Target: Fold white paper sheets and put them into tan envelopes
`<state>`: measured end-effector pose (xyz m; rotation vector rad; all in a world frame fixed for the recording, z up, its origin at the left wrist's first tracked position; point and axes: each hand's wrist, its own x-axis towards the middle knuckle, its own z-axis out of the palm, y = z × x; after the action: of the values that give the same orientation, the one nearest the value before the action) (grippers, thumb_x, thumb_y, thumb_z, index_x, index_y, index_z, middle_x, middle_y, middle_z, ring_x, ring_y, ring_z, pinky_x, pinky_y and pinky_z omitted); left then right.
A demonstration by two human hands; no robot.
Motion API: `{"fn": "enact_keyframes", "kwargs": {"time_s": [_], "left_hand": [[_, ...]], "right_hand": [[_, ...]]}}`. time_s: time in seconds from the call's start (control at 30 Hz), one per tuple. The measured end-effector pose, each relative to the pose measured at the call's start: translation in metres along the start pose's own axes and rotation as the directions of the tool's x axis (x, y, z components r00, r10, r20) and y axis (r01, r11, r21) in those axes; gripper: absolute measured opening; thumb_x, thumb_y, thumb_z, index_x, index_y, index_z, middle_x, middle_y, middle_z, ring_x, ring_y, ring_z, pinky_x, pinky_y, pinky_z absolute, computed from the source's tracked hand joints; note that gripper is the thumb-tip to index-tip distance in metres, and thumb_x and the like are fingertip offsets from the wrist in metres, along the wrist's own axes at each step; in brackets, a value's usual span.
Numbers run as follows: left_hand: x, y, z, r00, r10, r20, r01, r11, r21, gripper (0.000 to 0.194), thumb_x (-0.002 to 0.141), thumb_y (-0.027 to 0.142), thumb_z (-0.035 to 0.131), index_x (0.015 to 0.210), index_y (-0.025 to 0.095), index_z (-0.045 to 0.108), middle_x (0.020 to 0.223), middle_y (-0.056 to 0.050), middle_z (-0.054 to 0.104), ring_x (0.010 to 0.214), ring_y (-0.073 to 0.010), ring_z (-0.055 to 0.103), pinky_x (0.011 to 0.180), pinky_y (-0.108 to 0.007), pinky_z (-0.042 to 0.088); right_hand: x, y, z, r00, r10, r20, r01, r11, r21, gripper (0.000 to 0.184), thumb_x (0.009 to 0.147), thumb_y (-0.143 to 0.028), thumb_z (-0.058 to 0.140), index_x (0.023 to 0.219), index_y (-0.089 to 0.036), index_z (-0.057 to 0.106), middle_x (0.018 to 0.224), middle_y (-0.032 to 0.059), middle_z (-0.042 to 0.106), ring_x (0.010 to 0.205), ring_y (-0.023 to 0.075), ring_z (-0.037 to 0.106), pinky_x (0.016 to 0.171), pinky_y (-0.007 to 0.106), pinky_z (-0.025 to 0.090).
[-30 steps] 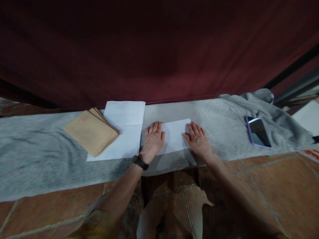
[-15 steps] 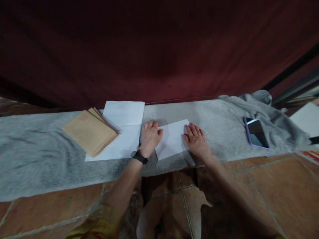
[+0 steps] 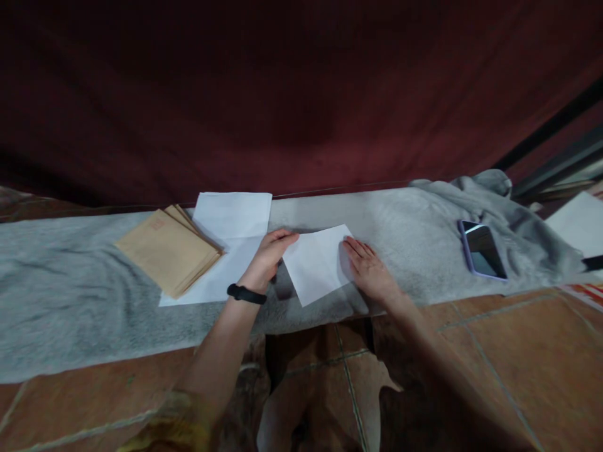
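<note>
A folded white sheet of paper [image 3: 316,267] lies in front of me on the grey cloth, its left side tipped up from the surface. At its upper left corner my left hand [image 3: 271,254], with a black band on the wrist, pinches the edge between thumb and fingers. My right hand [image 3: 370,271] rests over the sheet's right edge with fingers stretched out and flat. To the left lie larger white sheets [image 3: 235,216] with a crease across them, and a pile of brown envelopes [image 3: 167,251] partly covers them.
The grey cloth [image 3: 70,289] covers a long narrow bench and is bunched up at its right end. A phone in a purple case [image 3: 484,250] lies on it there. Behind hangs a dark red curtain [image 3: 301,113]. Tiled floor [image 3: 509,333] shows below.
My left hand has gone from lying flat by the paper's left edge to gripping that edge and lifting it. My right hand has stayed at the right edge, shifting slightly.
</note>
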<state>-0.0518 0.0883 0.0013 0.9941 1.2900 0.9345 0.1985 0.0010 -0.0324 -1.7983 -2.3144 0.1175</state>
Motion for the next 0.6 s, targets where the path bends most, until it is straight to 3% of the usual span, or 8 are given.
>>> {"fn": "enact_keyframes", "kwargs": {"time_s": [0.1,0.27,0.43,0.6], "left_hand": [[0.004,0.006,-0.005,0.991,-0.124,-0.056,0.112,0.978,-0.176,0.017,0.062,0.023,0.079,0.069,0.018,0.065,0.058,0.005,0.064,0.051,-0.0107,0.056,0.051,-0.022,0.042],[0.008,0.014,-0.012,0.959,-0.280,-0.038,0.248,0.899,-0.361,0.014,0.066,0.015,0.076,0.079,0.014,0.070,0.060,0.001,0.069,0.053,-0.0131,0.063,0.054,-0.024,0.052],[0.006,0.018,-0.011,0.950,-0.312,-0.013,0.282,0.874,-0.396,0.012,0.071,0.013,0.074,0.082,0.013,0.070,0.059,0.001,0.068,0.052,-0.0139,0.065,0.053,-0.023,0.054],[0.004,0.016,-0.003,0.944,-0.330,0.018,0.304,0.848,-0.434,0.009,0.075,0.012,0.071,0.084,0.012,0.070,0.063,-0.002,0.071,0.052,-0.0147,0.067,0.055,-0.023,0.056]], "right_hand": [[-0.003,0.000,-0.004,0.996,-0.084,0.028,0.082,0.994,0.071,0.064,0.088,-0.006,0.038,0.151,-0.013,0.047,0.160,0.0112,0.043,0.147,0.0220,0.041,0.123,0.044,0.035],[-0.010,-0.009,-0.009,0.980,-0.185,0.071,0.167,0.964,0.206,0.076,0.081,-0.008,0.044,0.156,-0.014,0.037,0.164,0.0083,0.036,0.152,0.0185,0.032,0.126,0.041,0.032],[-0.010,-0.021,-0.010,0.973,-0.228,0.042,0.209,0.943,0.260,0.071,0.091,-0.021,0.048,0.160,-0.017,0.029,0.166,0.0097,0.032,0.152,0.0205,0.031,0.126,0.044,0.031],[-0.008,-0.038,-0.010,0.989,-0.150,0.000,0.146,0.962,0.230,0.061,0.100,-0.030,0.045,0.158,-0.017,0.033,0.163,0.0108,0.038,0.146,0.0253,0.043,0.122,0.046,0.037]]}}
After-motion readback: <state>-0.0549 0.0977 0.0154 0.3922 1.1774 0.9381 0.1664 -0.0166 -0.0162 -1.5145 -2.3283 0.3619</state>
